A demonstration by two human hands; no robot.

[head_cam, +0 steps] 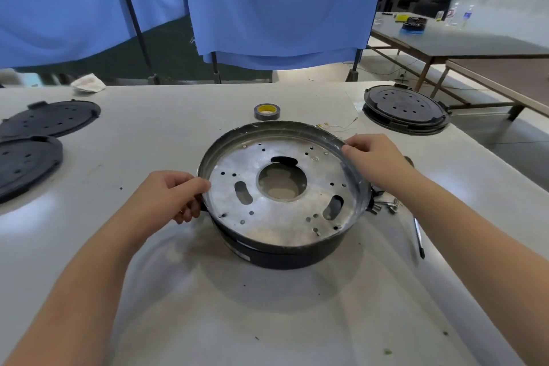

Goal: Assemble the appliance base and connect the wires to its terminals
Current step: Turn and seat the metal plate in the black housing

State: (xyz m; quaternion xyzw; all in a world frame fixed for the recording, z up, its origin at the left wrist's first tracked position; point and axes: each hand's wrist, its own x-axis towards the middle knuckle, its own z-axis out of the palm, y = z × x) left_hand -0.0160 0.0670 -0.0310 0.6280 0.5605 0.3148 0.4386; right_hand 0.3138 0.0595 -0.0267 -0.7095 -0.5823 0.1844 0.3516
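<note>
A round metal pan (pixel 231 184) with a central hole and several slots sits tilted on a black appliance base (pixel 285 258) in the middle of the table. My left hand (pixel 169 196) grips the pan's left rim, thumb over the edge. My right hand (pixel 374 157) pinches the right rim. Thin wires with yellow terminals (pixel 335 127) lie just behind the pan. Small metal screws or spacers (pixel 386 206) lie at the pan's right side.
A roll of grey tape (pixel 266 112) stands behind the pan. Black plastic covers lie at the left (pixel 50 119) and a stack of them at the back right (pixel 405 110). A screwdriver (pixel 419 238) lies at the right. Blue curtains hang behind the table (pixel 297 321).
</note>
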